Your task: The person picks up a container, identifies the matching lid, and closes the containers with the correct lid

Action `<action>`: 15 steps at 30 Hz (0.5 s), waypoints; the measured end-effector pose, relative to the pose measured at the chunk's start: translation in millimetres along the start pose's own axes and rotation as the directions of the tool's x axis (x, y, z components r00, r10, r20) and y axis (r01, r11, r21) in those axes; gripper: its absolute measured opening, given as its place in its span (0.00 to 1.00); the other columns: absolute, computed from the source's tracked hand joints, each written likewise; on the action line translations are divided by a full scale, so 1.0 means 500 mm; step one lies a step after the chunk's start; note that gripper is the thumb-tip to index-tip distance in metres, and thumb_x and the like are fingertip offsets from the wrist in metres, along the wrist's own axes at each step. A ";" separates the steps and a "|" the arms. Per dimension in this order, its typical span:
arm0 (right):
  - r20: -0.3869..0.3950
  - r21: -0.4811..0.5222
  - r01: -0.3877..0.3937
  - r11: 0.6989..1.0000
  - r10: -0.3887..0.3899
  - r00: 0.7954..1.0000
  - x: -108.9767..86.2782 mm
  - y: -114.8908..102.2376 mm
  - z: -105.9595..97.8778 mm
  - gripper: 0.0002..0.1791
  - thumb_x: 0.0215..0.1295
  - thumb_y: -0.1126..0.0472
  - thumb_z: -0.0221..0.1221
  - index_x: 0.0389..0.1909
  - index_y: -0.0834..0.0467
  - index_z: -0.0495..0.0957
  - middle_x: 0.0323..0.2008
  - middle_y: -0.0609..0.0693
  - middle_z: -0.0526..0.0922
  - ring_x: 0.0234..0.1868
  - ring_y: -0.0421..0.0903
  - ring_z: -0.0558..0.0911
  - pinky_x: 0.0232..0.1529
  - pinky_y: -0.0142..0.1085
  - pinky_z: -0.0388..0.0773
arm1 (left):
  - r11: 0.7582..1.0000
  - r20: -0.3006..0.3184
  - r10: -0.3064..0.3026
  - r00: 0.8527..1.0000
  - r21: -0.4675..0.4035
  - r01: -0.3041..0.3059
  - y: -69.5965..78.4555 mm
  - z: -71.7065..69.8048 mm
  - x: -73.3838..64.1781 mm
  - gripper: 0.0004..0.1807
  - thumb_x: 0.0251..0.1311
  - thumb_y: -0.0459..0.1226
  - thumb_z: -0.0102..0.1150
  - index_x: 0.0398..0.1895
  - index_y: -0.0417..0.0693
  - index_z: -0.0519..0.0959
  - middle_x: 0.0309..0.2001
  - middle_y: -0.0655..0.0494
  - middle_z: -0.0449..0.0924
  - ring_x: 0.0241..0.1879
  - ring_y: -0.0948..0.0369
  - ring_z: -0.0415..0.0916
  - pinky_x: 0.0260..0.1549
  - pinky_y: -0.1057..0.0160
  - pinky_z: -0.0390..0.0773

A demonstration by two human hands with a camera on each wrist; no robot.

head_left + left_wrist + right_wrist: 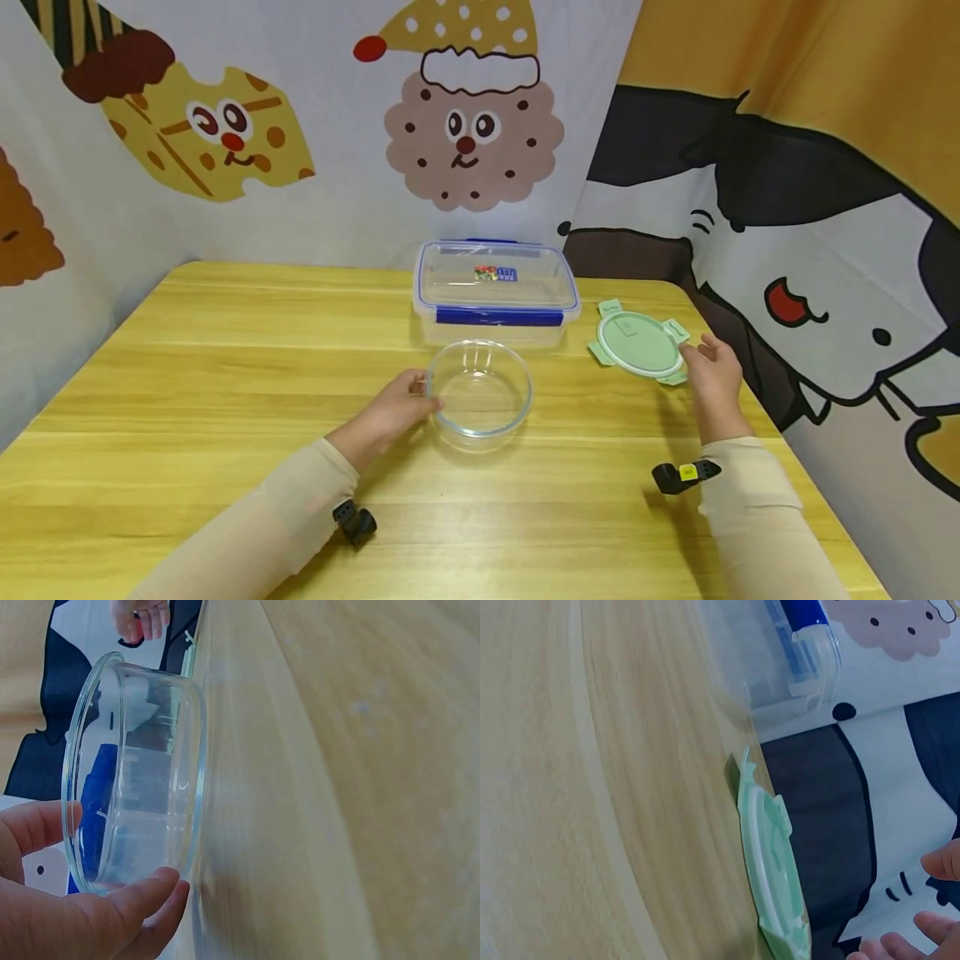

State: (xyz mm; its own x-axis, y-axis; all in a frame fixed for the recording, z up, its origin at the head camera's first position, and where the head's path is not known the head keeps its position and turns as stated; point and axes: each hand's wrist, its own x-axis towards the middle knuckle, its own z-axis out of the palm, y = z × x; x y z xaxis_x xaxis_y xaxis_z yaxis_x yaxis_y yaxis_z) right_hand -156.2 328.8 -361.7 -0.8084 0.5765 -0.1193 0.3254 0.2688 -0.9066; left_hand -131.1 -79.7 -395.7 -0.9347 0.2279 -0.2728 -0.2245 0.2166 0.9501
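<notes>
A round clear glass bowl (480, 432) stands upright on the wooden table, in front of the person. My left hand (395, 408) holds it by its left side. In the left wrist view the thumb (41, 825) is at the rim and the fingers (150, 892) lie along the outer wall. Off to the right lies a round light green lid (640, 343) with flaps folded outward. My right hand (716, 379) hovers at its right edge. The right wrist view shows those fingers (937, 928) loosely spread, apart from the lid (776, 870), holding nothing.
Behind the bowl sits a rectangular clear plastic container (495, 287) with a blue-clipped lid. The wooden table (225, 375) meets a cartoon-printed curtain (337, 225) at the back and right. Each wrist wears a black camera (354, 523).
</notes>
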 end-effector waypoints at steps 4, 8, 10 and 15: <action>-0.004 -0.039 -0.028 0.999 0.028 1.000 0.008 0.011 -0.006 0.37 0.71 0.52 0.49 0.75 0.59 0.48 0.74 0.62 0.50 0.72 0.61 0.54 0.70 0.51 0.58 | 1.000 -0.002 0.003 1.000 0.004 -0.003 0.000 0.000 0.000 0.30 0.60 0.28 0.56 0.64 0.27 0.61 0.55 0.33 0.67 0.51 0.47 0.70 0.52 0.53 0.77; 0.005 -0.101 -0.058 0.993 0.059 0.998 0.017 0.022 -0.009 0.39 0.71 0.51 0.48 0.76 0.61 0.45 0.74 0.65 0.48 0.72 0.63 0.54 0.69 0.53 0.59 | 1.000 0.001 0.011 1.000 0.008 -0.011 0.001 0.001 -0.001 0.30 0.60 0.28 0.56 0.64 0.27 0.61 0.54 0.33 0.67 0.51 0.47 0.70 0.52 0.53 0.77; 0.007 -0.122 -0.071 0.990 0.072 0.997 0.020 0.026 -0.010 0.40 0.70 0.50 0.49 0.76 0.61 0.45 0.74 0.66 0.47 0.71 0.64 0.55 0.69 0.54 0.59 | 1.000 0.003 0.016 1.000 0.009 -0.016 0.001 0.001 -0.001 0.30 0.59 0.28 0.56 0.64 0.27 0.61 0.54 0.34 0.67 0.51 0.47 0.70 0.51 0.53 0.77; 0.040 -0.122 -0.085 0.989 0.090 0.995 0.027 0.036 -0.006 0.42 0.70 0.48 0.49 0.76 0.62 0.42 0.74 0.65 0.44 0.73 0.64 0.52 0.70 0.55 0.55 | 1.000 0.007 0.020 1.000 0.003 -0.020 0.000 0.001 -0.003 0.30 0.60 0.28 0.56 0.64 0.26 0.61 0.54 0.33 0.67 0.51 0.47 0.70 0.52 0.52 0.77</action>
State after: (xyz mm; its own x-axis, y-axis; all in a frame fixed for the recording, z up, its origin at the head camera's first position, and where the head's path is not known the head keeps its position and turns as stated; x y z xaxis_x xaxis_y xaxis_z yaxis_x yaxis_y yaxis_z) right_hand -159.8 344.0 -378.2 -0.7947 0.5669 -0.2169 0.4505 0.3113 -0.8368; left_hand -129.8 -79.5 -395.2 -0.9369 0.2391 -0.2551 -0.2053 0.2146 0.9549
